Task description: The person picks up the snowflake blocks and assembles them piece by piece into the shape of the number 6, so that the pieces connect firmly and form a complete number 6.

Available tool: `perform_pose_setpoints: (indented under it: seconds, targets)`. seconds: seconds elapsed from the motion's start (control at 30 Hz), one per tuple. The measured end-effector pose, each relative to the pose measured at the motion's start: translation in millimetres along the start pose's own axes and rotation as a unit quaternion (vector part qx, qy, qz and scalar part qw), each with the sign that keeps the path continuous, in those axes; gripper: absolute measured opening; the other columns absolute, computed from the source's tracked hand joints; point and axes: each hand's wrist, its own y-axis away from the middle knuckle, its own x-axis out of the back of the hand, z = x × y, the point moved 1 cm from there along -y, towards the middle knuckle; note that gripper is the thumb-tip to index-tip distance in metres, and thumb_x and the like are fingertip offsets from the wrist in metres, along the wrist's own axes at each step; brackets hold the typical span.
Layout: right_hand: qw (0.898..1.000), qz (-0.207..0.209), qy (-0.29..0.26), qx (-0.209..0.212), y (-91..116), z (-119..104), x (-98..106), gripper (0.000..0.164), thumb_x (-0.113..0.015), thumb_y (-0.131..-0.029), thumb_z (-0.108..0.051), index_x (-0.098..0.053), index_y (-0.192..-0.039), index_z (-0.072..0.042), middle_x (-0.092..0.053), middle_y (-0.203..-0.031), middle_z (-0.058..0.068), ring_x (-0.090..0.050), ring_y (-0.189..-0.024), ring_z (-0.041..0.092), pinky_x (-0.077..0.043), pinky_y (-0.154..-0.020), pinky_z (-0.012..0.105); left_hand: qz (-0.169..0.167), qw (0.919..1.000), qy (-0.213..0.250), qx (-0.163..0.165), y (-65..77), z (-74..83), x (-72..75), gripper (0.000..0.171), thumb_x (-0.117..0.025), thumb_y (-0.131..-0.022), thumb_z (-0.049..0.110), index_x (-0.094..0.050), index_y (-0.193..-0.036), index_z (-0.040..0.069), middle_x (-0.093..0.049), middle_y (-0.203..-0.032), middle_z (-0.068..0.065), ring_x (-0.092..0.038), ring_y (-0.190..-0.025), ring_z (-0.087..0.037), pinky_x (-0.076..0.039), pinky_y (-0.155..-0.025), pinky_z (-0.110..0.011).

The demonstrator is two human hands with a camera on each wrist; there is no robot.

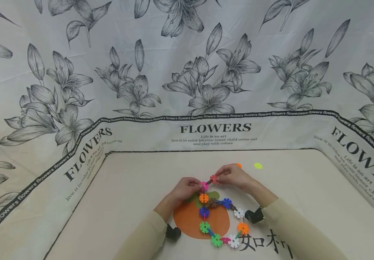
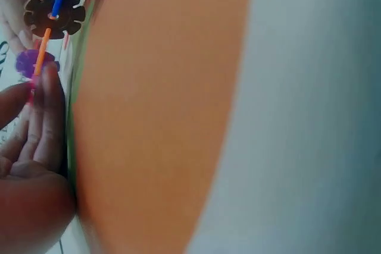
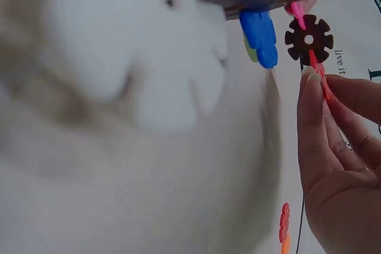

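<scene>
Notched plastic snowflake discs, slotted edge to edge, form a multicoloured chain that loops over the table. My left hand (image 1: 187, 188) pinches a pink disc (image 1: 204, 186) at the chain's upper end. Just to the right, my right hand (image 1: 233, 175) holds a red disc (image 1: 213, 179) between thumb and fingertips. In the right wrist view that red disc meets the edge of a brown disc (image 3: 309, 40), whose other side meets a pink one. Below the hands hang or lie green (image 1: 204, 227), white (image 1: 233, 241) and blue (image 1: 227, 203) discs. A large white disc (image 3: 137, 46) blurs close to the right wrist camera.
A loose yellow disc (image 1: 258, 166) and a partly hidden orange disc (image 1: 239, 165) lie beyond the right hand. The pale tabletop (image 1: 134, 180) bears an orange fruit print (image 1: 187, 222) and black characters. A flower-printed cloth (image 1: 216, 90) rises behind and at both sides.
</scene>
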Motion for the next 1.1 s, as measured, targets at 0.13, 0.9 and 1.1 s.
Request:
perform_pose_setpoints:
  seconds: [0.13,0.9,1.1]
  targets:
    - [0.998,0.003,0.054,-0.012,0.4,1.4,-0.2,0.022,-0.068,-0.093,-0.003,-0.068,-0.111,0.010,-0.074,-0.098,0.020,-0.070,-0.085,0.029,-0.058,-0.074,0.036,0.000,0.9998,-0.021,-0.004,2.5,1.6,-1.5,0.016,-0.068,-0.100,0.016,-0.072,-0.109,0.004,-0.075,-0.091,-0.004,-0.068,-0.084,-0.016,-0.057,-0.087,-0.034]
    - [0.948,0.146,0.275,-0.072,2.4,16.4,60.9,0.034,-0.065,-0.097,-0.011,-0.060,-0.125,0.007,-0.063,-0.111,0.024,-0.059,-0.097,0.036,-0.053,-0.084,0.048,0.014,0.9978,-0.065,-0.005,4.8,7.0,-2.9,0.016,-0.071,-0.097,0.015,-0.074,-0.109,0.005,-0.074,-0.085,-0.002,-0.066,-0.082,-0.016,-0.057,-0.086,-0.034]
    - [0.941,0.135,0.292,-0.110,-7.7,28.4,71.0,0.042,-0.063,-0.096,-0.011,-0.055,-0.132,0.008,-0.060,-0.112,0.024,-0.057,-0.095,0.034,-0.051,-0.082,0.045,0.009,0.9978,-0.065,-0.007,4.7,6.3,-3.4,0.016,-0.071,-0.097,0.015,-0.074,-0.109,0.005,-0.074,-0.085,-0.002,-0.067,-0.081,-0.016,-0.057,-0.087,-0.035]
